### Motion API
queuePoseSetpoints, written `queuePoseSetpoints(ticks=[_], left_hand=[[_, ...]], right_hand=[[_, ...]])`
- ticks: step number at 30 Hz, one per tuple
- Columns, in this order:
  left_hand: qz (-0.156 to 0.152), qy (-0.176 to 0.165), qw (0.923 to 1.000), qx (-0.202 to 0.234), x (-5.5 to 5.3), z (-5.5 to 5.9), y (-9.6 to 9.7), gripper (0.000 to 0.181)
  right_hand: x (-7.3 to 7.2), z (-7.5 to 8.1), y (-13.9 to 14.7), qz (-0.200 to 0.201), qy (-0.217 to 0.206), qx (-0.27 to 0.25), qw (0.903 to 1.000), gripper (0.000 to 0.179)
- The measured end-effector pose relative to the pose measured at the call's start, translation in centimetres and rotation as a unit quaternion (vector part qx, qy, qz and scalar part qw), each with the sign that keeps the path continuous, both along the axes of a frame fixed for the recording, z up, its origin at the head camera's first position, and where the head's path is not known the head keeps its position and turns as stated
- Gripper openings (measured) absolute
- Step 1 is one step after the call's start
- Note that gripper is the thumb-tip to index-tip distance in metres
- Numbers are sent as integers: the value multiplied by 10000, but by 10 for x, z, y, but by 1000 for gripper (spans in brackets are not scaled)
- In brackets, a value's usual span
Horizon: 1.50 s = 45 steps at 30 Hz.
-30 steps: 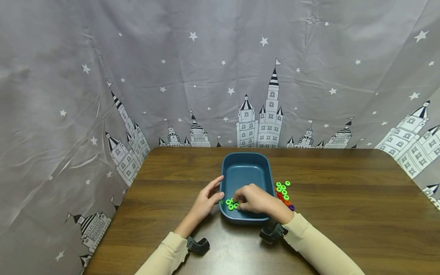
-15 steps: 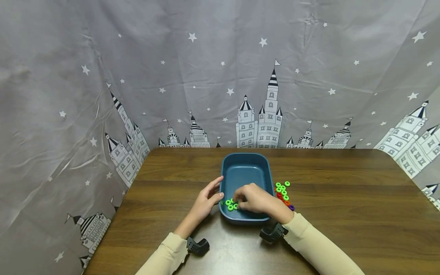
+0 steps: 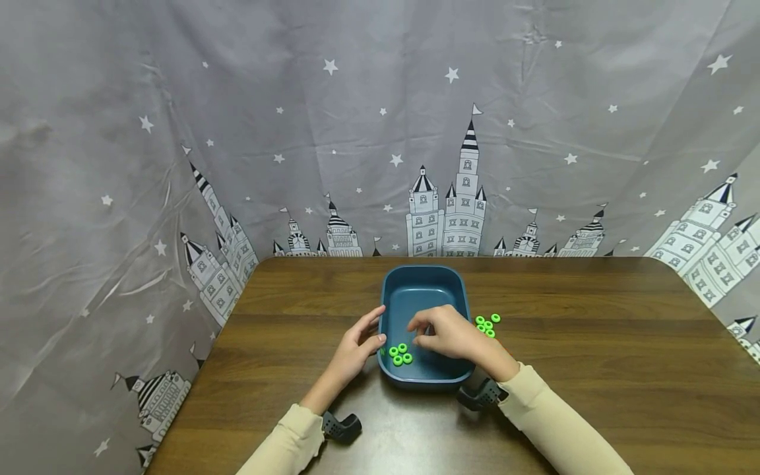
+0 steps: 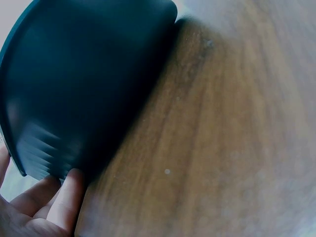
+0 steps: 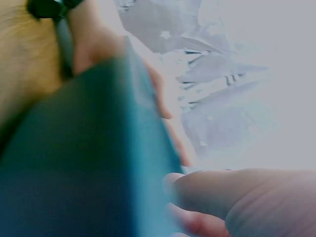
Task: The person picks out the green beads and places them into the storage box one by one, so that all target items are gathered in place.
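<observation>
A blue rectangular bin [image 3: 424, 300] stands in front of me, with several small green rings [image 3: 398, 364] grouped in its near left corner. My left hand [image 3: 351, 349] rests against the bin's left side, fingers fairly straight and fingertips at the rim; the left wrist view shows these fingers [image 4: 66, 200] on the outer wall. Over the bin is my right hand [image 3: 448, 333], its fingers bent loosely, thumb apart from the index finger. Nothing shows between them, and in the right wrist view the thumb [image 5: 212, 192] appears just past the bin's wall.
More green rings [image 3: 485, 326] lie on the wooden table [image 3: 570, 316], right of the bin. The right forearm covers part of that group. Behind the table hangs a grey curtain [image 3: 356, 132] printed with castles and stars.
My right hand has lifted off the green rings in the bin's corner and shifted slightly right, uncovering them. Its forearm now hides most of the red, orange and purple rings. The left hand stays put.
</observation>
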<state>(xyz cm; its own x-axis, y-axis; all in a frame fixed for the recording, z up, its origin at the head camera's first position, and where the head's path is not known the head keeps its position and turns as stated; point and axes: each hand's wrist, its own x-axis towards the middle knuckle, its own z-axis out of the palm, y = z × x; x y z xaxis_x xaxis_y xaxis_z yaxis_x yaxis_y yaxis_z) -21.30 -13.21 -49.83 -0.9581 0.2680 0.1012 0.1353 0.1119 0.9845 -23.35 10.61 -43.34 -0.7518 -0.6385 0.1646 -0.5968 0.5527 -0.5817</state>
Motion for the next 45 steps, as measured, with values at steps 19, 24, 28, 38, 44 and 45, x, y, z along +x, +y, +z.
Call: queuePoseSetpoints(ticks=[19, 24, 28, 38, 44, 45], left_hand=[[61, -50, 10000, 8, -1, -2, 0, 56], [66, -56, 10000, 2, -1, -2, 0, 56], [71, -42, 10000, 3, -1, -2, 0, 56], [25, -17, 10000, 32, 0, -2, -1, 57], [6, -19, 10000, 23, 0, -2, -1, 57], [18, -27, 10000, 23, 0, -2, -1, 57]], right_hand=[[-12, 20, 73, -1381, 201, -576, 9885, 20], [-13, 14, 96, -1708, 330, -473, 9836, 19], [-15, 7, 110, -1856, 396, -370, 9811, 18], [-18, -7, 126, -2011, 221, -64, 9793, 23], [-20, -15, 130, -2018, 136, 166, 9792, 26], [-20, -17, 131, -2023, 153, 209, 9790, 26]])
